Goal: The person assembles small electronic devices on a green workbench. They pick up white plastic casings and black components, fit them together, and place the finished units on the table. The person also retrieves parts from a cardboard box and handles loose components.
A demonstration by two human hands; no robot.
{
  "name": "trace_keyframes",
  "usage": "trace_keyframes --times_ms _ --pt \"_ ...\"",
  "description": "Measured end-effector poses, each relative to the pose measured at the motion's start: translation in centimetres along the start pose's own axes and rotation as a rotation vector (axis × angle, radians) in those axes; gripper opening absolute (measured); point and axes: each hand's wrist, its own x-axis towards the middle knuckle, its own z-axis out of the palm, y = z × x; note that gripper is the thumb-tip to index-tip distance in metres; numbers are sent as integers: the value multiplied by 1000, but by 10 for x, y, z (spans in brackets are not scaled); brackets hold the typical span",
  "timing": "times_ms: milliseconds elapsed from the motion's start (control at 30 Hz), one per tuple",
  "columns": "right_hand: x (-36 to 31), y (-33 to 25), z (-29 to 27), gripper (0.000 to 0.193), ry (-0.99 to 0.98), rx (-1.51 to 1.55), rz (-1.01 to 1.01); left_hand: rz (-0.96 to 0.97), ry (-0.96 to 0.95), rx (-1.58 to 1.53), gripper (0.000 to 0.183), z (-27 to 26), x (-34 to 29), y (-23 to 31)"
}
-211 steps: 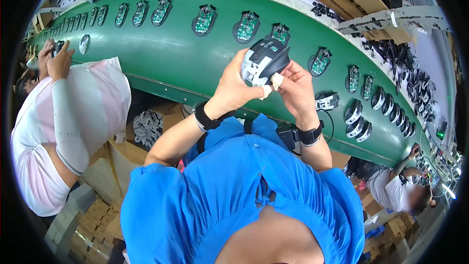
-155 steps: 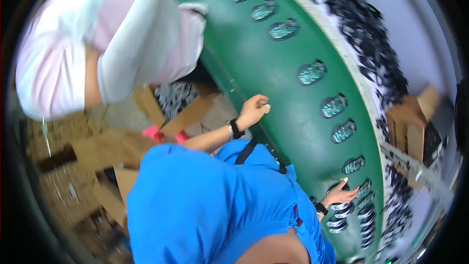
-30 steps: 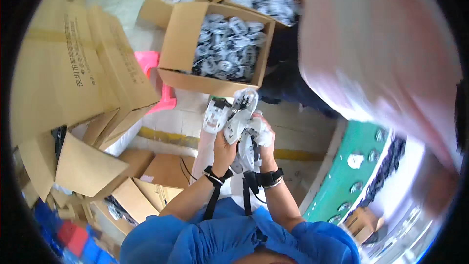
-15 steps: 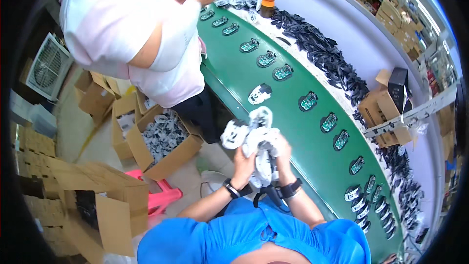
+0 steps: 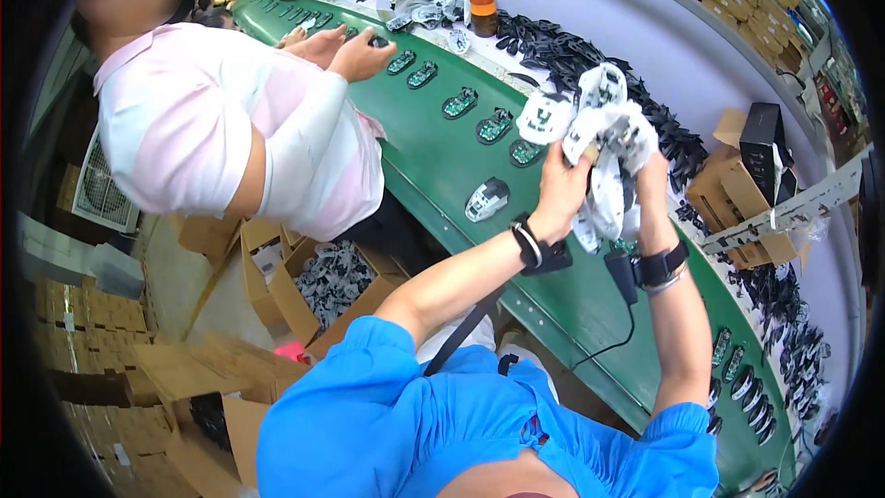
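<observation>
A bunch of white computer-mouse shells (image 5: 604, 143) is gathered between my two hands, held over the far side of the green conveyor belt (image 5: 442, 157). My left hand (image 5: 564, 186) grips the bunch from its left side, fingers curled on the shells. On the other side, my right hand (image 5: 651, 186) is closed around them, its fingers partly hidden by the shells. Beneath and left of the bunch, mouse bases with green circuit boards (image 5: 494, 126) lie spaced along the belt. One mouse with a white cover (image 5: 487, 200) lies nearer me.
Black curved parts (image 5: 572, 55) are heaped along the ledge behind the belt, beside an orange-capped bottle (image 5: 481, 7). Cardboard boxes (image 5: 728, 189) stand at the right. A co-worker (image 5: 230, 120) works at my left, near an open carton of grey-white parts (image 5: 327, 286).
Both my hands have carried the bunch of shells from in front of my body outward and right, over the belt. The co-worker's hands have shifted left and lower over the belt.
</observation>
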Motion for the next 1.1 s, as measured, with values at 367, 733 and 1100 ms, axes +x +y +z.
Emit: trace_keyframes --times_ms 367,733,1100 --pt "233 125 164 30 -59 -408 -116 -181 50 10 39 -97 245 -52" --pt "395 253 391 23 -135 1026 575 -736 298 -67 24 -280 507 -122" --pt "399 259 409 22 -94 1448 848 -262 578 -171 56 -352 651 -70"
